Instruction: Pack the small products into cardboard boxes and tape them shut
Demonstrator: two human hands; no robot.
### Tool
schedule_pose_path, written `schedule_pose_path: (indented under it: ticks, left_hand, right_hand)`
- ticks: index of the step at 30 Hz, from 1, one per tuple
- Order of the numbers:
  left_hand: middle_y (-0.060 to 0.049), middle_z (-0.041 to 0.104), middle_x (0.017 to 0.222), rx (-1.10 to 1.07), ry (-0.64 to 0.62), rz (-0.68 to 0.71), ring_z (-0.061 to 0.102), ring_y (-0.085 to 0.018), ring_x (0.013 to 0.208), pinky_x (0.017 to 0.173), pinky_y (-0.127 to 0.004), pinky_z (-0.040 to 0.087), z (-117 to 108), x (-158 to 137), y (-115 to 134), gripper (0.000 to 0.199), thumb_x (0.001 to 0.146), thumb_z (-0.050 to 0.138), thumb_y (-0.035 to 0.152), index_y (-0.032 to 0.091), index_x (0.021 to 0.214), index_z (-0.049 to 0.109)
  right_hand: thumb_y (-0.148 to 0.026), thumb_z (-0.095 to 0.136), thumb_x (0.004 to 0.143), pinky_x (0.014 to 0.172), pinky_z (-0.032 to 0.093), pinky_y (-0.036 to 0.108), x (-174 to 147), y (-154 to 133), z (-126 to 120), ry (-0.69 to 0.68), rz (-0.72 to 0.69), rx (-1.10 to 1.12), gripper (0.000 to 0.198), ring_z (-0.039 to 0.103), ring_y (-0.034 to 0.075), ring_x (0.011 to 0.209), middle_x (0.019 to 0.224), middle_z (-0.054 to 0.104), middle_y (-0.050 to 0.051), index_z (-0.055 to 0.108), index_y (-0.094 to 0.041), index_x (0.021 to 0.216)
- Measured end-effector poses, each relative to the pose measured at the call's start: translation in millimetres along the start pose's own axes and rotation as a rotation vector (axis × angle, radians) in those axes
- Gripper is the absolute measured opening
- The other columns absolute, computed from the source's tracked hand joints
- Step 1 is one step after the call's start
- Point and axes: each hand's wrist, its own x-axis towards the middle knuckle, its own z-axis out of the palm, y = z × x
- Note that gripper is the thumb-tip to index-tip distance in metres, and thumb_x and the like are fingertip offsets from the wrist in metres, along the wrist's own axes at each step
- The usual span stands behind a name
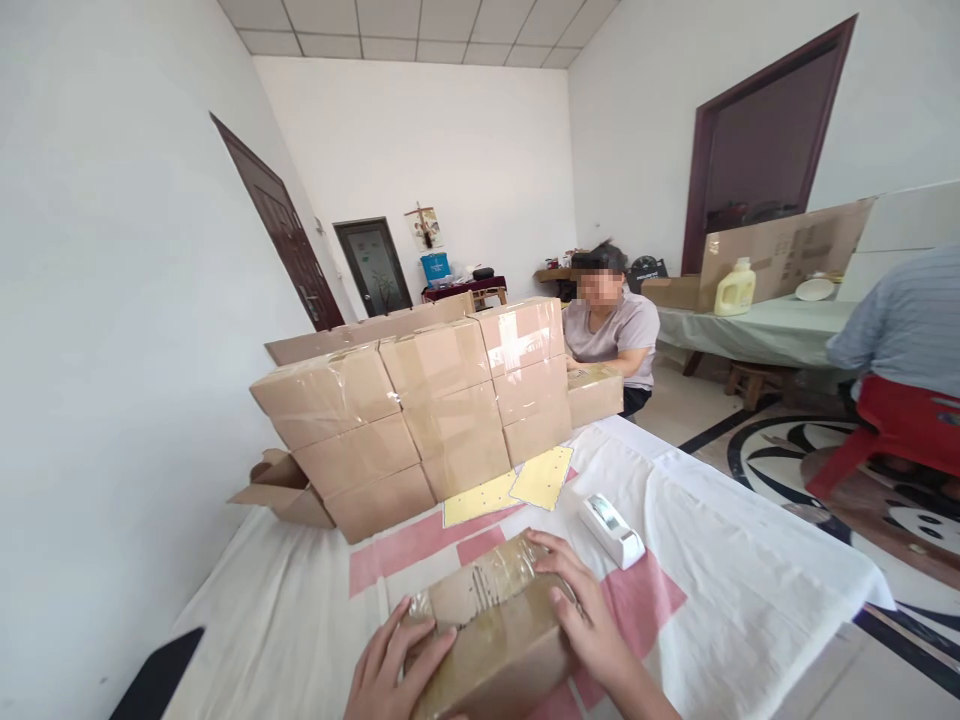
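A taped cardboard box (499, 630) lies in front of me on the cloth-covered table. My left hand (401, 660) rests against its left end, fingers curved over the upper edge. At the opposite end my right hand (581, 610) grips the corner, with fingertips on the top and the thumb on the near side. Between them the box is held. Just beyond it, yellow sheets (544, 478) lie at the foot of the stacked boxes, and a white tape dispenser (611, 530) stands to the right.
Stacked taped cartons (450, 420) rise at the table's far side. An opened box (289, 490) sits left of them. A person (611, 325) sits behind the stack near another carton (595, 392). At right, someone sits on a red chair (892, 430) by a table with a yellow jug (735, 288).
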Motion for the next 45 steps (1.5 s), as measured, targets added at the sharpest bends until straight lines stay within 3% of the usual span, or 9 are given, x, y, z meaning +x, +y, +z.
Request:
schedule_pose_path:
  ticks: [4, 8, 15, 21, 25, 32, 37, 39, 45]
  left_hand:
    - [-0.008, 0.071, 0.122, -0.027, 0.083, 0.056, 0.065, -0.035, 0.123, 0.087, -0.043, 0.064, 3, 7, 2, 0.058, 0.076, 0.078, 0.053, 0.035, 0.13, 0.067]
    - [-0.014, 0.049, 0.153, -0.241, 0.104, -0.215, 0.052, -0.037, 0.138, 0.101, -0.053, 0.057, 15, 3, 11, 0.041, 0.084, 0.072, 0.045, 0.027, 0.119, 0.069]
    - [-0.012, 0.043, 0.158, -0.622, 0.2, -0.509, 0.033, -0.038, 0.151, 0.117, -0.065, 0.036, 26, -8, 35, 0.045, 0.088, 0.065, 0.054, 0.027, 0.124, 0.062]
    - [-0.015, 0.035, 0.161, -0.8, 0.512, -0.579, 0.03, -0.035, 0.152, 0.122, -0.056, 0.032, 33, -26, 61, 0.074, 0.091, 0.044, 0.076, 0.028, 0.148, 0.044]
    - [-0.017, 0.038, 0.159, -0.667, 0.624, -0.511, 0.034, -0.035, 0.15, 0.122, -0.053, 0.031, 25, -19, 76, 0.078, 0.091, 0.049, 0.073, 0.024, 0.151, 0.041]
    - [-0.016, 0.044, 0.156, -0.253, 0.519, -0.404, 0.038, -0.031, 0.148, 0.122, -0.052, 0.033, -25, 37, 66, 0.074, 0.088, 0.062, 0.064, 0.023, 0.148, 0.045]
    - [-0.005, 0.06, 0.146, -0.167, -0.098, -0.338, 0.047, -0.029, 0.143, 0.126, -0.062, 0.012, -39, 65, 71, 0.058, 0.099, 0.045, 0.051, 0.034, 0.154, 0.038]
    - [-0.003, 0.063, 0.143, -0.177, -0.257, -0.345, 0.053, -0.025, 0.138, 0.127, -0.062, 0.01, -38, 68, 80, 0.053, 0.103, 0.035, 0.044, 0.034, 0.155, 0.035]
    - [-0.007, 0.066, 0.135, -0.081, -0.205, -0.346, 0.061, -0.031, 0.125, 0.124, -0.068, 0.009, -28, 69, 97, 0.039, 0.101, 0.04, 0.047, 0.029, 0.124, 0.067]
  right_hand:
    - [-0.04, 0.04, 0.103, 0.108, 0.046, 0.047, 3, 1, -1, 0.015, -0.025, -0.045, 0.026, 0.055, 0.029, 0.132, 0.144, 0.058, 0.011, 0.063, -0.026, 0.102]
    - [-0.038, 0.042, 0.102, 0.107, 0.046, 0.048, 4, 4, 2, 0.057, -0.044, -0.079, 0.025, 0.055, 0.03, 0.132, 0.143, 0.059, 0.011, 0.063, -0.025, 0.1]
    - [-0.039, 0.042, 0.103, 0.119, 0.034, 0.053, -31, 9, -2, 0.088, 0.057, -0.025, 0.037, 0.038, 0.029, 0.148, 0.159, 0.044, 0.007, 0.057, -0.031, 0.136]
    - [-0.036, 0.052, 0.087, 0.097, 0.049, 0.049, -57, 10, -59, 0.616, 0.197, -0.137, 0.021, 0.064, 0.031, 0.105, 0.107, 0.069, 0.012, 0.063, -0.023, 0.099]
    - [-0.034, 0.048, 0.082, 0.096, 0.048, 0.044, -40, 31, -111, 0.627, 0.392, -0.209, 0.026, 0.063, 0.029, 0.104, 0.106, 0.07, 0.012, 0.063, -0.02, 0.096]
    - [-0.036, 0.048, 0.095, 0.085, 0.052, 0.036, -5, 67, -144, 0.287, 0.651, -0.244, 0.029, 0.065, 0.022, 0.094, 0.107, 0.072, 0.009, 0.069, -0.018, 0.087]
    - [-0.043, 0.06, 0.099, 0.081, 0.057, 0.036, 14, 67, -138, 0.111, 0.754, -0.289, 0.03, 0.067, 0.017, 0.09, 0.105, 0.069, 0.005, 0.066, -0.015, 0.105]
    - [-0.042, 0.061, 0.099, 0.081, 0.058, 0.036, 23, 68, -136, 0.067, 0.812, -0.313, 0.029, 0.067, 0.018, 0.09, 0.107, 0.069, 0.006, 0.066, -0.015, 0.11]
    - [-0.038, 0.061, 0.1, 0.085, 0.059, 0.039, 45, 78, -134, 0.024, 0.987, -0.315, 0.03, 0.067, 0.019, 0.098, 0.118, 0.067, 0.008, 0.063, -0.017, 0.121]
